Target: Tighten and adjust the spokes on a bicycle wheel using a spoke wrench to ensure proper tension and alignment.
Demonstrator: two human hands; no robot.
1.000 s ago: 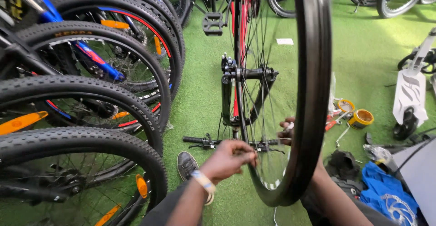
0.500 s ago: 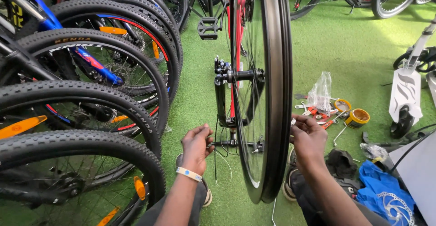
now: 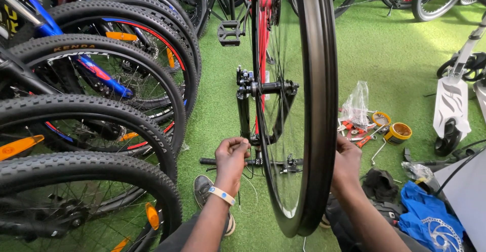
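Observation:
A red bicycle hangs upside down in front of me, its bare black front rim (image 3: 324,105) upright and edge-on. The black fork leg (image 3: 243,111) runs down from the wheel hub (image 3: 271,87) to the handlebar (image 3: 212,161) near the ground. My left hand (image 3: 231,157), with a pale wristband, is closed with its fingertips pinched at the lower end of the fork leg, by thin cables. My right hand (image 3: 347,162) reaches in behind the rim on the right side; its fingers are hidden by the rim.
A row of parked bicycles with knobby tyres (image 3: 96,110) fills the left. On the green turf to the right lie a plastic bag (image 3: 357,104), tape rolls (image 3: 397,132), small tools, a blue cloth (image 3: 428,216) and a white scooter (image 3: 453,105). My shoe (image 3: 203,187) is below the handlebar.
The view has shifted so the rim is more edge-on. My left hand rose slightly to the fork leg's end. My right hand slid in behind the rim.

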